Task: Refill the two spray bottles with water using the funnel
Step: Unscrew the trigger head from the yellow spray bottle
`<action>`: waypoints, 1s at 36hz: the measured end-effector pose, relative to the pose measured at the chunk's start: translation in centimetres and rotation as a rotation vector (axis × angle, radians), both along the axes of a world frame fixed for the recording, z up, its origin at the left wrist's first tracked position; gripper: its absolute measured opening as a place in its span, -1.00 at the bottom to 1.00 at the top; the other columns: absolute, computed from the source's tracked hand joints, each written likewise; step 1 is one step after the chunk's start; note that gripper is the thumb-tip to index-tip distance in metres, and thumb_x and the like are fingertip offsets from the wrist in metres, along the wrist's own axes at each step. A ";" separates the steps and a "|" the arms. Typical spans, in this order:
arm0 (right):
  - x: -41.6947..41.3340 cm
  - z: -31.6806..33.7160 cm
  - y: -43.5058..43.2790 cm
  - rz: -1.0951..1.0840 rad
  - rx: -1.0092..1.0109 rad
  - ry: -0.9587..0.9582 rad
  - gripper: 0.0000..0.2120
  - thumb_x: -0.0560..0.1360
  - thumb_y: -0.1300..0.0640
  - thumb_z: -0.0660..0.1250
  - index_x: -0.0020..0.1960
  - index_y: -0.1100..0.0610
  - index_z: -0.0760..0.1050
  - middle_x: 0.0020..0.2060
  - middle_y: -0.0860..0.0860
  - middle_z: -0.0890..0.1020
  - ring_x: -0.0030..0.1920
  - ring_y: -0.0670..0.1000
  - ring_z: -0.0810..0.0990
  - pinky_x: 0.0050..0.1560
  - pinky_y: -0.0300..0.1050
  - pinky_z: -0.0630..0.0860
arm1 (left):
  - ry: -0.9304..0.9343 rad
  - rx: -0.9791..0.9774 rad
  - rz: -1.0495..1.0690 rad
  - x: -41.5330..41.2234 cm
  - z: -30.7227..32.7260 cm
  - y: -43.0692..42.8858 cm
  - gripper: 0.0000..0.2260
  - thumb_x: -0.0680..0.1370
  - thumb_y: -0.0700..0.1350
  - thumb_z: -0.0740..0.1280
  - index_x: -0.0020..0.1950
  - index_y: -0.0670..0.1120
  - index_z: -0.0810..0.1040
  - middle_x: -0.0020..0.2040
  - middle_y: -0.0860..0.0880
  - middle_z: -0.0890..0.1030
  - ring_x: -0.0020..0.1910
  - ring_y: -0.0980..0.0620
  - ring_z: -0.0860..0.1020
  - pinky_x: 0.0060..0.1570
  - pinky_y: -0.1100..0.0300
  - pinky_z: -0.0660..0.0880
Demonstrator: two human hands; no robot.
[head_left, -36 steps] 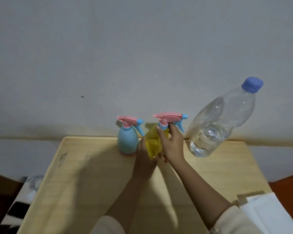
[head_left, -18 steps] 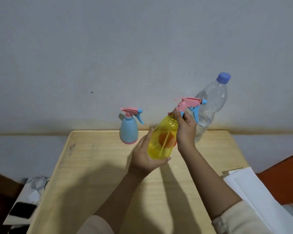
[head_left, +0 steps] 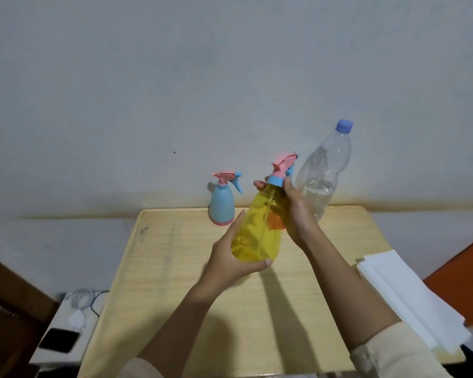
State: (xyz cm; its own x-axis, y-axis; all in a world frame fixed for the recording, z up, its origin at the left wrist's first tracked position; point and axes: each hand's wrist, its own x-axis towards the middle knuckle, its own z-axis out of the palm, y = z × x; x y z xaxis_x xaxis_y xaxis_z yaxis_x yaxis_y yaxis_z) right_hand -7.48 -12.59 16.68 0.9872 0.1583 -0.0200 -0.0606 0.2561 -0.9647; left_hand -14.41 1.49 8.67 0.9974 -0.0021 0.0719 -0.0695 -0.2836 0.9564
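Observation:
I hold a see-through yellow spray bottle (head_left: 257, 230) tilted in the air above the wooden table (head_left: 175, 282). My left hand (head_left: 230, 266) cups its base from below. My right hand (head_left: 295, 211) grips its neck just under the blue collar and pink trigger head (head_left: 283, 166). An orange shape, maybe the funnel (head_left: 275, 222), shows through the yellow plastic behind the bottle. A small light-blue spray bottle (head_left: 221, 205) with a pink trigger stands upright at the table's far edge. A clear water bottle (head_left: 322, 173) with a blue cap, partly filled, stands at the far right.
White folded sheets (head_left: 410, 298) lie on the table's right edge. Left of the table, lower down, a white box holds a charger cable (head_left: 79, 304) and a dark phone (head_left: 58, 342). A grey wall rises right behind the table. Something orange (head_left: 464, 279) sits at the far right.
Both hands have lifted the yellow spray bottle off the table's far edge and drawn it closer, tilting it. My right hand has slid from the trigger down to the collar.

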 end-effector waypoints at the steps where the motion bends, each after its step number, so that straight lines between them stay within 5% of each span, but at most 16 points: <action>1: -0.5 -0.1 0.4 -0.037 -0.059 -0.001 -0.61 0.57 -0.20 0.09 -0.04 0.01 0.58 0.03 0.03 0.67 0.01 0.01 0.63 0.07 -0.01 0.53 | -0.005 0.029 0.004 -0.4 -0.1 0.0 -0.08 0.14 0.18 0.58 0.39 0.41 0.16 0.24 0.34 0.43 0.23 0.36 0.42 0.18 0.22 0.48; 4: -1.9 -0.4 1.8 -0.277 -0.192 -0.037 -0.62 0.35 -0.27 0.38 -0.01 -0.02 0.51 -0.03 -0.01 0.65 0.00 -0.01 0.62 0.10 0.03 0.54 | -0.040 0.125 0.037 -1.3 -0.5 -0.2 -0.06 0.14 0.20 0.54 0.41 0.38 0.11 0.35 0.24 0.34 0.31 0.22 0.38 0.24 0.15 0.44; 7: -3.1 -0.3 2.3 -0.462 -0.082 -0.090 -0.67 0.32 0.08 0.54 -0.10 0.05 0.39 -0.14 0.10 0.62 -0.19 -0.04 0.58 -0.10 -0.05 0.52 | -0.045 0.173 0.031 -2.0 -0.2 -0.3 -0.07 0.12 0.23 0.50 0.33 0.51 0.00 0.32 0.22 0.28 0.28 0.20 0.35 0.18 0.24 0.38; 10: -4.1 0.5 2.0 -0.434 0.025 -0.144 -0.81 0.40 0.24 0.46 -0.06 0.17 0.48 -0.24 -0.01 0.61 -0.29 -0.22 0.60 -0.19 -0.30 0.52 | -0.048 0.198 0.036 -2.4 0.2 -0.3 -0.05 0.12 0.26 0.49 0.31 0.54 -0.05 0.30 0.20 0.29 0.27 0.15 0.35 0.19 0.18 0.40; 14: -4.5 0.0 1.3 -0.286 0.001 -0.202 -0.88 0.55 0.20 0.27 0.03 0.07 0.54 -0.16 -0.12 0.61 -0.16 -0.23 0.57 -0.08 -0.26 0.49 | -0.064 0.196 0.031 -2.8 0.8 -0.7 -0.02 0.12 0.25 0.52 0.35 0.51 -0.04 0.39 0.20 0.33 0.35 0.13 0.35 0.25 0.11 0.41; 17: -4.7 0.0 1.4 -0.305 -0.110 -0.260 -0.78 0.47 0.11 0.40 0.09 0.07 0.49 -0.08 -0.10 0.59 -0.12 -0.16 0.54 -0.07 -0.29 0.48 | -0.074 0.187 0.028 -2.9 1.0 -1.1 0.00 0.13 0.23 0.53 0.37 0.49 -0.04 0.38 0.20 0.33 0.35 0.13 0.34 0.26 0.11 0.40; 20: -4.8 0.6 1.5 -0.441 -0.033 -0.229 -0.74 0.36 0.16 0.51 -0.06 0.08 0.46 -0.13 -0.06 0.58 -0.20 -0.20 0.58 -0.15 -0.35 0.50 | -0.079 0.173 0.016 -3.0 1.1 -1.5 0.00 0.12 0.25 0.51 0.35 0.52 -0.08 0.35 0.23 0.32 0.35 0.14 0.34 0.28 0.09 0.39; 25: -5.0 0.6 0.8 -0.371 0.061 -0.244 -0.95 0.47 0.21 0.38 -0.07 0.12 0.54 -0.21 -0.02 0.62 -0.19 -0.18 0.60 -0.13 -0.30 0.51 | -0.087 0.131 0.014 -3.0 1.2 -1.5 -0.01 0.14 0.24 0.51 0.34 0.54 -0.09 0.29 0.39 0.26 0.26 0.30 0.35 0.25 0.18 0.38; 31: -5.0 0.4 0.9 -0.411 -0.027 -0.287 -0.78 0.38 0.18 0.49 -0.01 0.09 0.55 -0.16 -0.07 0.63 -0.21 -0.17 0.59 -0.18 -0.33 0.48 | -0.088 0.151 -0.025 -2.9 1.3 -1.9 -0.01 0.16 0.23 0.52 0.39 0.49 -0.06 0.27 0.45 0.22 0.31 0.25 0.31 0.28 0.13 0.39; 36: -4.1 0.6 0.6 -0.312 -0.033 -0.295 -0.83 0.44 0.23 0.42 0.03 0.14 0.59 -0.20 -0.07 0.62 -0.21 -0.18 0.53 -0.13 -0.30 0.46 | -0.038 0.069 -0.046 -2.4 1.1 -1.4 0.00 0.16 0.18 0.57 0.41 0.46 0.01 0.38 0.23 0.32 0.37 0.14 0.34 0.33 -0.04 0.39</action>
State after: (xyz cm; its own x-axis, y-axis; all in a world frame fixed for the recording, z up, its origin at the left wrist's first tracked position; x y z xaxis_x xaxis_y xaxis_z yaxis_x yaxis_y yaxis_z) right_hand -11.58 -12.04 17.30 0.9519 -0.1446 0.2701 0.2943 0.1870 -0.9372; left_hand -16.83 0.08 9.76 0.9927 -0.0546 0.1078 -0.1200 -0.3445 0.9311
